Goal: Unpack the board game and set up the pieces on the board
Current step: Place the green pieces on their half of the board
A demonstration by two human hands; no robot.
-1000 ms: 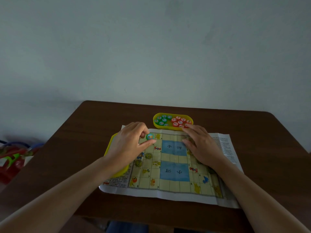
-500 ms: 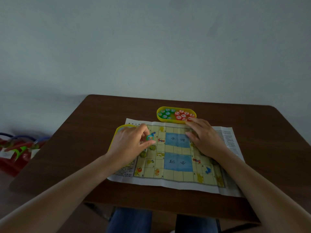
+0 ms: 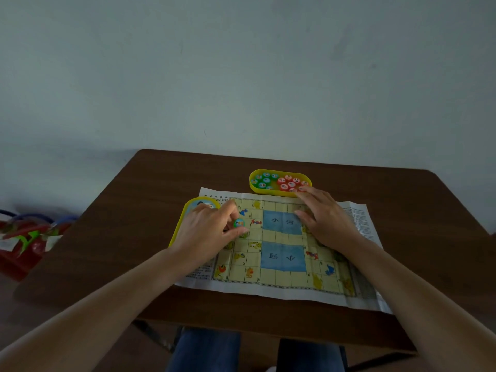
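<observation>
A paper game board (image 3: pixel 281 284) with yellow squares and two blue river patches lies flat on the brown table (image 3: pixel 139 210). My left hand (image 3: pixel 206 232) pinches a small round green piece (image 3: pixel 239 223) between thumb and forefinger just above the board's left columns. My right hand (image 3: pixel 327 221) rests flat with straight fingers on the board's right side, its fingertips near the tray. Behind the board stands a yellow oval tray (image 3: pixel 252 187) holding several green pieces (image 3: pixel 264 179) and several red pieces (image 3: pixel 291 183).
A yellow lid (image 3: pixel 178 226) lies partly under the board's left edge and my left hand. Red and green bags (image 3: pixel 24 245) sit on the floor at the left. My knees show below the table's near edge.
My left hand carried the green piece a little lower over the board's left columns. My right hand stayed flat on the board. The camera tilted, shifting the whole scene.
</observation>
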